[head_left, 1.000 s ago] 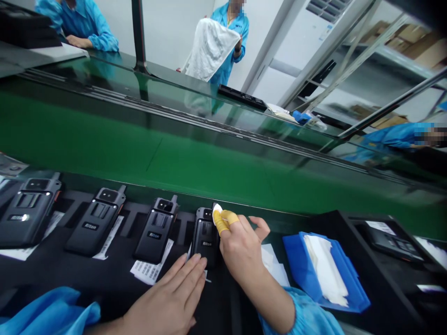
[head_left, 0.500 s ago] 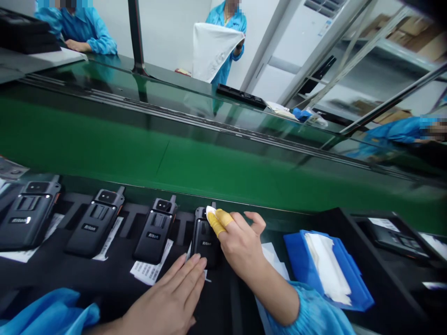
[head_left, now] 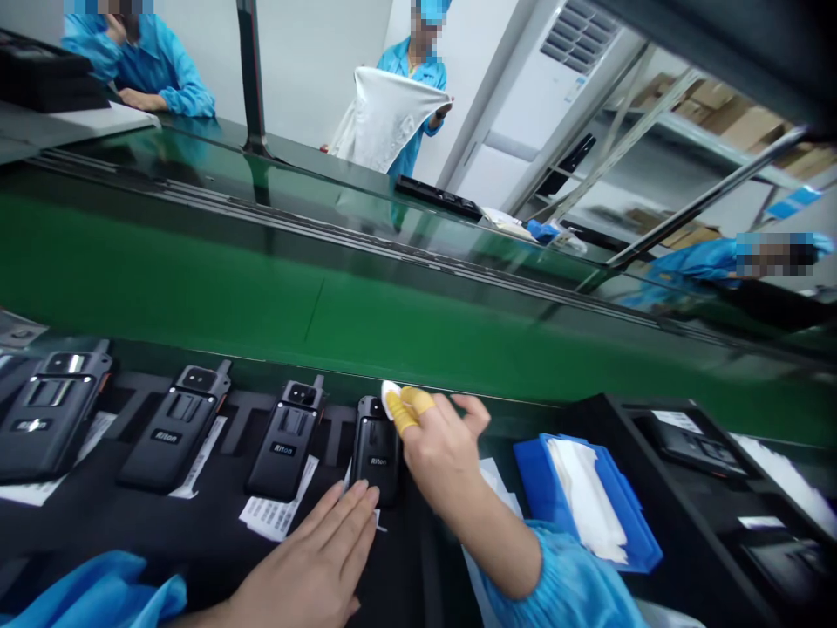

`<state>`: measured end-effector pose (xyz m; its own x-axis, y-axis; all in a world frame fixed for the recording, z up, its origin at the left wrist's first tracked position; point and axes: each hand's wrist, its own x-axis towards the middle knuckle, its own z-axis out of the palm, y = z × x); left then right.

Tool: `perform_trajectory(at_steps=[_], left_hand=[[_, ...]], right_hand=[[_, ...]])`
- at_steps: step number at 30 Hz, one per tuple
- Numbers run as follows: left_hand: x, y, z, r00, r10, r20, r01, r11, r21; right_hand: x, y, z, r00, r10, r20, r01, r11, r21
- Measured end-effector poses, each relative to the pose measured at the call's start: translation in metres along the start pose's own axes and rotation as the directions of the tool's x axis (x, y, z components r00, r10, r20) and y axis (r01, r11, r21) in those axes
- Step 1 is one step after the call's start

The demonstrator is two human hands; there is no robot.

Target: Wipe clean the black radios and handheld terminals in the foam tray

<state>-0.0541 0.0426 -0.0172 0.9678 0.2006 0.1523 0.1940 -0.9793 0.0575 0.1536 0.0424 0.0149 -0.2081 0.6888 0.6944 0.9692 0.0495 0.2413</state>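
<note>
Rightmost Riton phone (head_left: 377,447) in that row lies pretty much lengthwise away from the person: left hand (head_left: 320,554) flat at its near end, grasping nothing, right hand (head_left: 437,445) pinching a white pad (head_left: 391,399) by its camera end.

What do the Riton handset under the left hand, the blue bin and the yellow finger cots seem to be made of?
Riton handset: probably hard plastic, dark and satin, given its soft sheen.
Blue bin: likely moulded plastic, with smooth, evenly coloured, stiff-looking walls.
Yellow finger cots: perhaps latex or similar rubber, fitting snugly; the exact material stays open.
</note>
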Motion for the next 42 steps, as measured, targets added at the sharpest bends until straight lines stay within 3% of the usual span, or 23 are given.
perform_trajectory(at_steps=[4,10,16,24,28,32,37,42], left_hand=[[0.000,0.000,-0.001,0.999,0.018,-0.044,-0.018,1.000,-0.002],[0.000,0.002,0.002,0.999,0.014,-0.033,-0.013,0.999,0.039],[0.001,0.002,0.002,0.994,0.034,-0.107,-0.028,0.998,0.056],[0.000,0.000,0.001,0.999,0.011,-0.032,-0.011,1.000,0.013],[-0.002,-0.002,-0.001,1.000,0.003,0.000,-0.003,1.000,0.013],[-0.003,-0.004,-0.003,0.999,-0.003,0.048,0.004,1.000,-0.017],[-0.002,-0.002,0.000,1.000,0.010,0.023,-0.010,1.000,-0.018],[-0.001,-0.001,0.000,1.000,-0.011,0.016,0.012,0.999,-0.049]], right_hand=[[0.007,-0.015,0.009,0.999,-0.049,0.012,0.049,0.998,0.046],[-0.005,-0.008,0.012,0.998,0.017,0.053,-0.018,1.000,0.010],[-0.014,-0.010,0.008,0.996,0.063,0.063,-0.062,0.998,-0.019],[-0.020,0.006,0.002,0.989,0.131,0.067,-0.126,0.989,-0.077],[-0.011,0.003,0.003,1.000,0.022,0.012,-0.023,0.999,0.046],[-0.004,-0.006,0.005,0.996,-0.073,0.058,0.064,0.989,0.133],[-0.016,0.003,0.004,0.994,-0.029,0.106,0.022,0.997,0.074],[-0.025,0.017,0.005,0.991,0.123,0.056,-0.125,0.992,0.030]])
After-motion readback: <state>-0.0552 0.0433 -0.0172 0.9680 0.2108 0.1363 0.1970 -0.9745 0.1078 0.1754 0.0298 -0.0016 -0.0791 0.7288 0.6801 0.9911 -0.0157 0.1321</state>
